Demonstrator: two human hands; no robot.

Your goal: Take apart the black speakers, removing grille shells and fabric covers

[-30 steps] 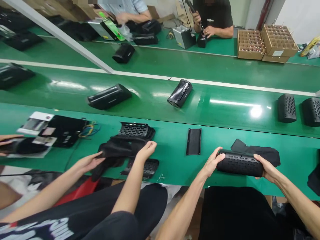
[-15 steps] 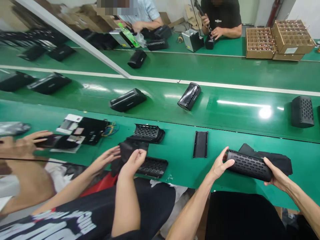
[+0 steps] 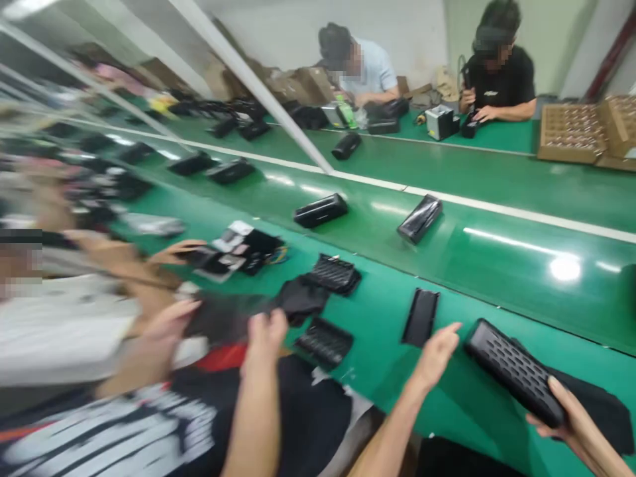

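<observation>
Cradling the black perforated speaker body (image 3: 514, 371) at its far end, your right hand (image 3: 564, 421) curls its fingers against the underside, so that hand seems to bear the weight (the blur hides your thumb). Your left hand (image 3: 436, 358) is open, fingers spread, just beside the near end without touching it, which leaves that end free. The body sits tilted above a black cloth sheet (image 3: 593, 404) on the green conveyor bench (image 3: 377, 404); the sheet perhaps serves to keep the shell off the belt. Just left of your open hand, a flat black panel (image 3: 421, 317) lies apart from the other parts, likely so it stays easy to reach. Further left, a co-worker's hand (image 3: 263, 334) rises near a crumpled black fabric piece (image 3: 301, 298), which lies between a perforated black grille (image 3: 335, 273) and a second grille (image 3: 322, 342).
</observation>
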